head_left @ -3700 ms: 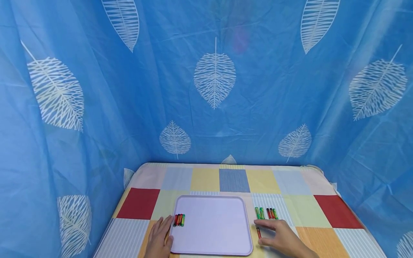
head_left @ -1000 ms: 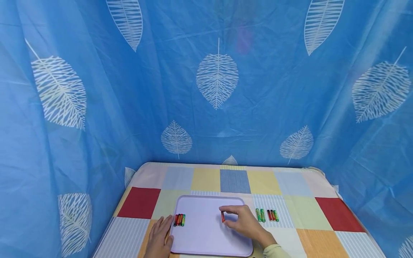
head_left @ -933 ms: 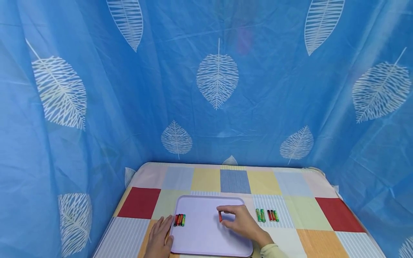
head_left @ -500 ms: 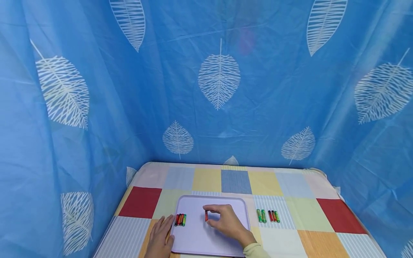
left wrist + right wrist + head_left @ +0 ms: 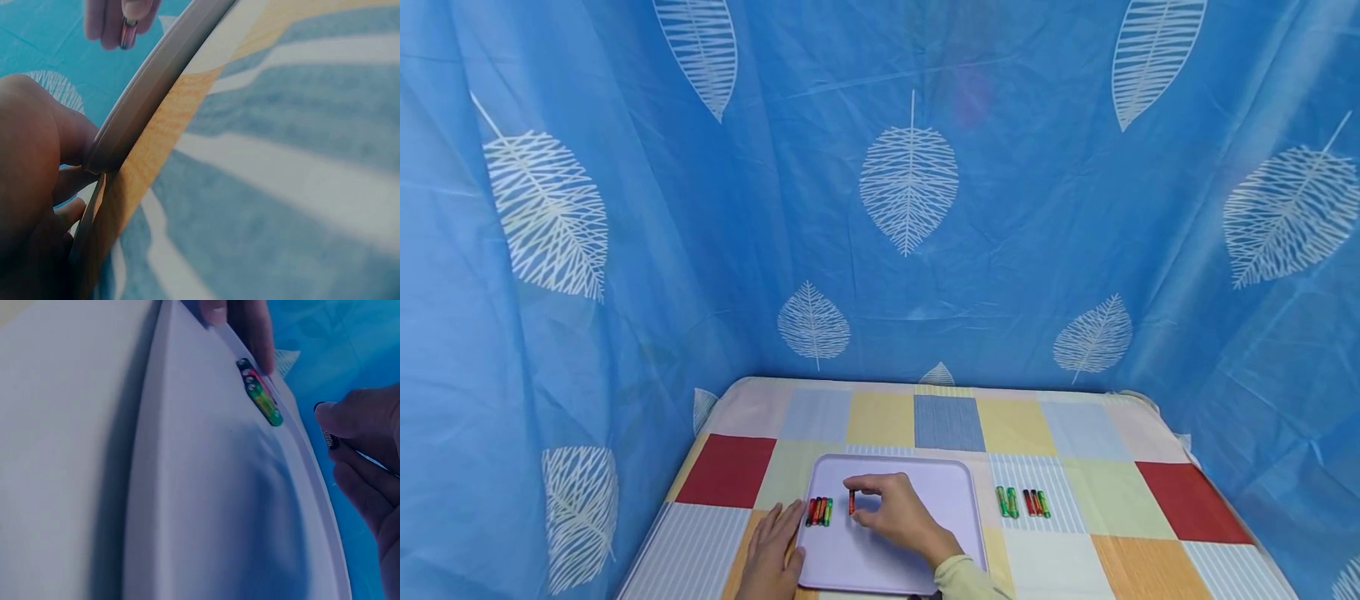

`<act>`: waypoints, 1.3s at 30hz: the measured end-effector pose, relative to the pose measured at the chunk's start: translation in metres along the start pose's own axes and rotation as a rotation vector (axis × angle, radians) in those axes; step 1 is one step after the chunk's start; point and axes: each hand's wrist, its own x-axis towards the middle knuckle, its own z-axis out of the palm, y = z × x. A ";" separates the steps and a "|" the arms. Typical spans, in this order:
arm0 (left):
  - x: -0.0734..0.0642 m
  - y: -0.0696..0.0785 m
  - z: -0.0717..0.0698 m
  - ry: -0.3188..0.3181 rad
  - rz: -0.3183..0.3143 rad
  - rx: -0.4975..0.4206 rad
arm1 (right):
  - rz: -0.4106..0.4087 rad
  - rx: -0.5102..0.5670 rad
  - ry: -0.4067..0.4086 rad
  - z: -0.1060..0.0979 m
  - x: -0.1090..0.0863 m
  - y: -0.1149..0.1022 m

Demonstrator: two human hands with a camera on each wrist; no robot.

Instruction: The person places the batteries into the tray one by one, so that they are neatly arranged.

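My right hand (image 5: 891,510) pinches a red and black battery (image 5: 852,501) between thumb and fingers, above the left half of a pale lilac tray (image 5: 895,575). In the right wrist view the held battery (image 5: 329,434) shows partly behind the thumb. A row of several batteries (image 5: 819,512), red-black ones and a green one at its right end, lies inside the tray by its left rim. My left hand (image 5: 770,550) rests flat at the tray's left edge, fingers extended beside the rim; the left wrist view shows its fingers right at the tray's side (image 5: 144,94).
On the patchwork tablecloth (image 5: 1045,567), to the right of the tray, lie two green batteries (image 5: 1007,502) and a small group of red and green batteries (image 5: 1036,503). A blue curtain (image 5: 902,292) with white leaves hangs behind the table and at both sides.
My right hand has picked up the red and black battery from the cloth right of the tray and carried it left over the tray towards the row. The left hand has stayed in place.
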 end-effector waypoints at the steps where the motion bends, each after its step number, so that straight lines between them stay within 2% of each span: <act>1: 0.000 0.000 0.000 -0.001 -0.001 0.002 | 0.000 0.001 -0.004 0.002 0.001 0.000; 9: -0.001 0.000 0.000 -0.002 0.007 0.012 | -0.001 -0.001 -0.002 0.020 0.006 0.005; 15: -0.002 0.001 -0.002 0.003 0.022 -0.006 | -0.034 -0.073 0.021 0.031 0.007 0.009; 25: -0.003 -0.002 -0.001 0.024 0.061 -0.006 | -0.031 -0.156 0.007 0.037 0.010 0.005; 32: -0.002 0.000 0.000 0.003 0.022 -0.011 | -0.019 -0.130 -0.008 0.030 0.008 0.006; 39: -0.003 0.004 -0.002 0.005 0.010 0.002 | 0.027 -0.003 -0.040 0.004 0.000 0.011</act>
